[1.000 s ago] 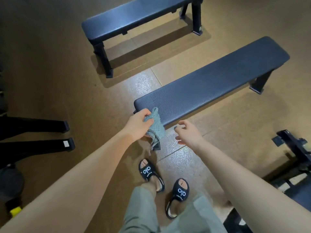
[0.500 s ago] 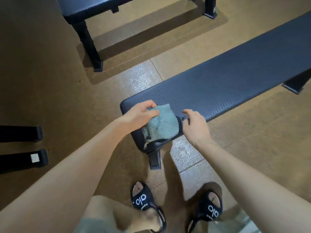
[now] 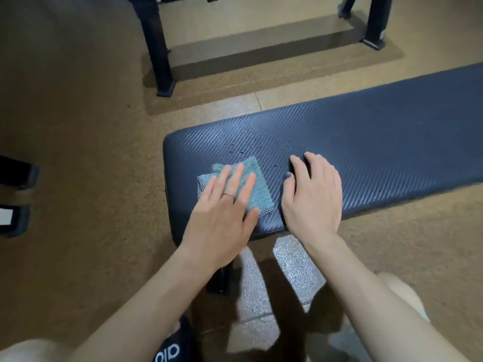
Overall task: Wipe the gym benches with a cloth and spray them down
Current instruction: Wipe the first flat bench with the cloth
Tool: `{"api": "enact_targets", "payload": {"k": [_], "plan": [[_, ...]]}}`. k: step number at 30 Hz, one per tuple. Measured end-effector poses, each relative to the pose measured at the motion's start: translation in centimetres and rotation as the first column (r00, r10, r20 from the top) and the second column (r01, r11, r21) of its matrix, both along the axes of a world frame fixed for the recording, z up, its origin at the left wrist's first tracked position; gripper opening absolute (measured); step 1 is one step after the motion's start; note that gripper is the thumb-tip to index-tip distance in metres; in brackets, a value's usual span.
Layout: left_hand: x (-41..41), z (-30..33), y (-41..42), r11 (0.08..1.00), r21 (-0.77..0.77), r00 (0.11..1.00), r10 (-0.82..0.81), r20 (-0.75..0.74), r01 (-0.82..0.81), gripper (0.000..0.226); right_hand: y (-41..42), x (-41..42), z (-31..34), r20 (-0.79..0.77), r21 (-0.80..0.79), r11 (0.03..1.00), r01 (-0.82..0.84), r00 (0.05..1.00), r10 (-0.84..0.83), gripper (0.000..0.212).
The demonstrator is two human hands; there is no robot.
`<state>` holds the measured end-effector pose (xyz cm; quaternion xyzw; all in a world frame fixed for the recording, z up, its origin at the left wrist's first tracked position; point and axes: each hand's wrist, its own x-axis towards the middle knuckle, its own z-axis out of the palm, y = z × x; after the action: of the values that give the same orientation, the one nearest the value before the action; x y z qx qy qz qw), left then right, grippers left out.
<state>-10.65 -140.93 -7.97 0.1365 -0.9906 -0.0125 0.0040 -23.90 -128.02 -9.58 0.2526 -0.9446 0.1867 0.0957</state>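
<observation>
Half of cloth (image 3: pixel 251 184) hidden beneath flat left hand (image 3: pixel 222 218) on bench (image 3: pixel 379 142).

Teal cloth (image 3: pixel 252 184) on a dark navy, diagonally ribbed bench (image 3: pixel 379 142); speckled tan floor (image 3: pixel 78 152).

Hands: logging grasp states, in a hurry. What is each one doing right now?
Left hand: open, fingers straight, pressing the cloth flat on the bench.
Right hand: open, resting on the bench, holding nothing.
</observation>
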Motion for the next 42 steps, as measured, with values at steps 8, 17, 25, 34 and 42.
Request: {"api": "enact_targets", "payload": {"k": [8,17,25,34,42], "plan": [[-4.4,0.2,-0.9,0.99,0.075,0.987,0.109,0.118,-0.118,0.067,0.6,-0.4,-0.2,0.001,0.021,0.999,-0.036,0.999,0.036,0.045],[-10.7,0.4,-5.0,0.992,0.092,0.99,0.08,0.113,-0.09,0.059,0.7,-0.6,-0.9,-0.01,-0.059,0.998,-0.026,1.0,0.025,0.044],[-6.7,0.9,-3.8,0.977,0.12,0.973,-0.193,0.125,0.178,0.062,0.3,-0.3,-1.1,-0.07,-0.117,0.993,0.014,0.997,-0.022,0.04],[-10.9,-0.1,-7.9,0.959,0.093,0.958,-0.276,0.085,0.268,0.055,0.0,-0.6,-1.6,-0.122,-0.145,0.989,0.027,0.991,-0.045,0.038],[-4.0,1.2,-13.3,0.98,0.188,0.994,-0.082,0.079,0.066,0.053,0.4,-0.4,-1.4,-0.078,-0.149,0.989,0.017,0.996,-0.029,0.04]]}}
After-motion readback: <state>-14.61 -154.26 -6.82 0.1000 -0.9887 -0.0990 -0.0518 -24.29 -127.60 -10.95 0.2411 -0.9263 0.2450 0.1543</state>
